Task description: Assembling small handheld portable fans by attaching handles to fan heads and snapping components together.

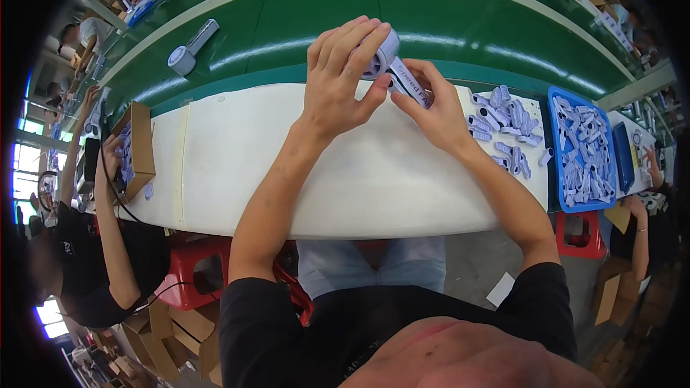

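Above the far edge of the white worktop (237,165), I hold a pale lavender handheld fan (389,44) with both hands. My left hand (332,82) is closed over its round head, fingers across the top and thumb below. Lower on the fan, my right hand (440,108) grips the handle between thumb and fingers. The handle slants down to the right and has dark printing along it. Part of the round head is hidden behind my left fingers.
Another similar fan (182,61) lies on the green surface (287,21) beyond the worktop. Small lavender parts (507,115) lie at right, beside a blue basket (553,165) full of them. A cardboard box (146,144) stands at left, near a co-worker's arms (111,194).
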{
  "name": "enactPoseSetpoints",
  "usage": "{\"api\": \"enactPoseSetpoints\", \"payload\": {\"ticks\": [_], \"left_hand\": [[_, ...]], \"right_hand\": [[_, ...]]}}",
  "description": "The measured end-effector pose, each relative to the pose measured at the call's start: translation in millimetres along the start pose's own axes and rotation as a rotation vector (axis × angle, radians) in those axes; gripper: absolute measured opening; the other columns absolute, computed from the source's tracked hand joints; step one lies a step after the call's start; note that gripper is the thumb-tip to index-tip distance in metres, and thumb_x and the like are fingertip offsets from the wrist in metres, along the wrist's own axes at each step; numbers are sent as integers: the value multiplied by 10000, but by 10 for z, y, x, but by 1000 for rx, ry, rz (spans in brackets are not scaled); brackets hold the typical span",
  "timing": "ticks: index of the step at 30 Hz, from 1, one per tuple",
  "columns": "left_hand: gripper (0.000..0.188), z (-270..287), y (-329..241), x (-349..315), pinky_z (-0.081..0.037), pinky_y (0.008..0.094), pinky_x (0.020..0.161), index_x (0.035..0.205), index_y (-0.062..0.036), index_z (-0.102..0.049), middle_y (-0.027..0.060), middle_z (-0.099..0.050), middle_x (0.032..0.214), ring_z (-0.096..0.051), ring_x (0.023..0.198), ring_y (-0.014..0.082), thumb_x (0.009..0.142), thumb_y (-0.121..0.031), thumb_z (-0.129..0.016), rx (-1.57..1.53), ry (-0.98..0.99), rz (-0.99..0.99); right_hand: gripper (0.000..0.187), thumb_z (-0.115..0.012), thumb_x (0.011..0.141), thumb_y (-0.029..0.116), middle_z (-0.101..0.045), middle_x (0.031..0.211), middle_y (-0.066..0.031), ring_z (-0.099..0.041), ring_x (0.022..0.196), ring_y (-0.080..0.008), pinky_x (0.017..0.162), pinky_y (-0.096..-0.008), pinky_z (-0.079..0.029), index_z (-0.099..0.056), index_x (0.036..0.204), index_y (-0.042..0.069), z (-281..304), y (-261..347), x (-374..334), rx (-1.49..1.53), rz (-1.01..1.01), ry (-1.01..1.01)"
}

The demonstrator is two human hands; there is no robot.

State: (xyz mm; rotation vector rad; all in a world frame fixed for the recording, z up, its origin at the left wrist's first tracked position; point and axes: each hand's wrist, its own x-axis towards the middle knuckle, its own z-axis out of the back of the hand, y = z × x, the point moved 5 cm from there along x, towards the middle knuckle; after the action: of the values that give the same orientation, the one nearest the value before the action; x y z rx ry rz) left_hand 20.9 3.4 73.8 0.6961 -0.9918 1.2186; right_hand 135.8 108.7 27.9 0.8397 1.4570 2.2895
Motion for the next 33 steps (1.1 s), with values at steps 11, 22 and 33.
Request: {"api": "enactPoseSetpoints", "payload": {"ticks": [11, 22, 33], "left_hand": [[348, -69, 228, -132, -388, 373, 973, 1216, -65, -564, 109, -586, 1179, -530, 1138, 267, 909, -218, -504, -120, -22, 182], [460, -233, 307, -182, -471, 339, 859, 1118, 10, -588, 154, -615, 1072, -588, 1000, 240, 980, -367, -363, -1423, -196, 913], [289, -600, 274, -457, -474, 271, 663, 944, -1, -602, 77, -619, 768, -597, 679, 153, 984, -233, -434, -1150, 258, 1014]], "right_hand": [[497, -710, 795, 158, -603, 1089, -131, -581, 1018, -167, 868, -280, -465, -499, 1207, -22, -44, 59, -31, 49, -57, 123], [532, -704, 763, 143, -593, 1112, -133, -575, 1034, -186, 886, -304, -456, -488, 1214, -39, -56, 155, -94, 388, -46, 282], [665, -784, 643, 131, -598, 1109, -144, -597, 1012, -205, 888, -298, -454, -499, 1217, -50, -251, 405, -412, 689, -210, 1024]]}}
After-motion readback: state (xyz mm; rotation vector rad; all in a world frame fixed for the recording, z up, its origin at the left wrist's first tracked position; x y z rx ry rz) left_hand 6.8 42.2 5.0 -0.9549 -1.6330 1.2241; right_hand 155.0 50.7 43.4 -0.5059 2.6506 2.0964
